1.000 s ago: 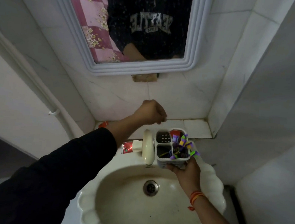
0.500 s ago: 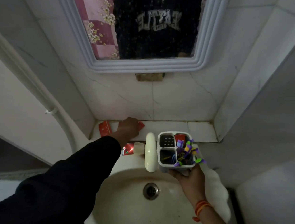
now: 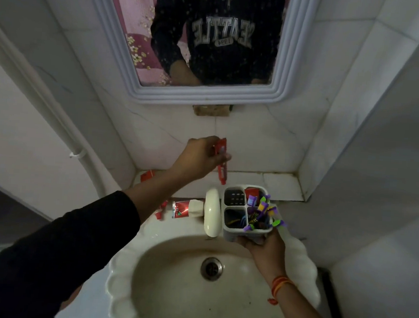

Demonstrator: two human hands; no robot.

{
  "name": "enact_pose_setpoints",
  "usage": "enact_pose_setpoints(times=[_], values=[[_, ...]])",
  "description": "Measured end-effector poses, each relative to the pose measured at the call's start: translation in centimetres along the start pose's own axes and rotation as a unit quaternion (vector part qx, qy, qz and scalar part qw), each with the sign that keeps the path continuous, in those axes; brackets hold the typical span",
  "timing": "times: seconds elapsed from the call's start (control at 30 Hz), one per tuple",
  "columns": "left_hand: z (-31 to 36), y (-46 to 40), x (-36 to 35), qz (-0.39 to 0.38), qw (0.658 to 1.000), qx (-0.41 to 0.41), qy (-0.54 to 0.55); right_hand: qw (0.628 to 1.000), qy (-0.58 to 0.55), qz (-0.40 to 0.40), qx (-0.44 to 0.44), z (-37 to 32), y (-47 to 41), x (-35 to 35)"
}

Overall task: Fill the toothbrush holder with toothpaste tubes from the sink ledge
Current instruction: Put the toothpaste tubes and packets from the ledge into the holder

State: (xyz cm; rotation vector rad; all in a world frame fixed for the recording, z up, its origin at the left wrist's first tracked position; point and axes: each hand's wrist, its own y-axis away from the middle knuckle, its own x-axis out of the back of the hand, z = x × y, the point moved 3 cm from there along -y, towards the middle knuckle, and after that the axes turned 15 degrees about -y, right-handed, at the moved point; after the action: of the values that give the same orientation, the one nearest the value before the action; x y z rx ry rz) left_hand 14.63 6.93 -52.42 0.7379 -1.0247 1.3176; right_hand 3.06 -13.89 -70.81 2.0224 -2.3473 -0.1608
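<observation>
My left hand (image 3: 199,158) grips a red toothpaste tube (image 3: 221,163) that hangs upright, cap down, just above and left of the toothbrush holder (image 3: 232,233). The white four-compartment holder rests in my right hand (image 3: 263,244) over the basin's back rim. A red tube (image 3: 252,191) stands in its back right compartment, and purple and green toothbrushes (image 3: 262,213) fill the front right one. Another red tube (image 3: 183,208) with a white cap lies on the ledge by the tap. A further red tube (image 3: 148,175) lies at the ledge's left corner.
The white tap (image 3: 212,210) stands right beside the holder's left wall. Below is the scalloped basin (image 3: 124,277) with its drain (image 3: 211,268). A framed mirror (image 3: 284,64) hangs on the tiled wall. A white pipe (image 3: 76,154) runs down the left wall.
My left hand was down on the ledge over a red tube; now it is raised with the tube in it, moved right toward the holder. The holder has stayed in my right hand.
</observation>
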Motion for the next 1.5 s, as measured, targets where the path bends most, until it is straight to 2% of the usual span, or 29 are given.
enact_pose_setpoints(times=[0.1, 0.17, 0.27, 0.43, 0.53, 0.6, 0.73, 0.8, 0.97, 1.07, 1.2, 1.37, 1.5], values=[[2.6, 0.7, 1.1, -0.041, 0.997, -0.051, 0.033, 1.000, 0.000, 0.000, -0.002, -0.1, 0.1, -0.1], [3.5, 1.0, 0.7, -0.071, 0.994, -0.082, -0.027, 1.000, -0.007, 0.002, -0.007, -0.2, 0.2, -0.1], [4.2, 1.2, -1.0, -0.154, 0.972, -0.114, -0.139, 1.000, -0.012, 0.001, -0.008, -0.1, 0.3, -0.1], [4.6, 0.8, -3.1, -0.232, 0.932, -0.117, -0.252, 0.999, -0.039, -0.003, -0.013, -0.1, 0.3, -0.1], [4.0, 0.1, -3.4, -0.270, 0.922, -0.083, -0.265, 0.999, -0.053, -0.001, -0.014, 0.1, 0.3, -0.1], [3.0, -0.4, -2.6, -0.267, 0.938, -0.053, -0.215, 0.998, -0.056, -0.003, -0.016, 0.1, 0.2, -0.2], [-0.8, -0.6, -0.7, -0.208, 0.970, 0.014, -0.126, 0.998, -0.058, -0.001, -0.020, 0.6, 0.0, -0.1], [-3.0, -0.1, -1.3, -0.224, 0.961, 0.035, -0.157, 0.999, -0.039, 0.000, -0.019, 0.1, 0.2, -0.1], [-8.6, 2.4, -6.1, -0.320, 0.908, 0.057, -0.263, 1.000, 0.001, 0.008, 0.002, -0.3, 0.3, -0.1], [-10.1, 3.7, -8.0, -0.320, 0.895, 0.053, -0.307, 1.000, -0.004, 0.010, 0.000, -0.1, 0.2, -0.1], [-10.4, 4.4, -8.9, -0.270, 0.893, 0.036, -0.357, 1.000, -0.009, 0.009, -0.003, 0.1, 0.1, -0.1], [-10.5, 4.2, -8.9, -0.247, 0.897, 0.011, -0.367, 1.000, -0.010, 0.004, -0.004, -0.2, 0.0, -0.2], [-10.5, 3.8, -8.5, -0.192, 0.927, 0.009, -0.321, 1.000, -0.017, 0.000, -0.006, -0.2, 0.1, -0.3]])
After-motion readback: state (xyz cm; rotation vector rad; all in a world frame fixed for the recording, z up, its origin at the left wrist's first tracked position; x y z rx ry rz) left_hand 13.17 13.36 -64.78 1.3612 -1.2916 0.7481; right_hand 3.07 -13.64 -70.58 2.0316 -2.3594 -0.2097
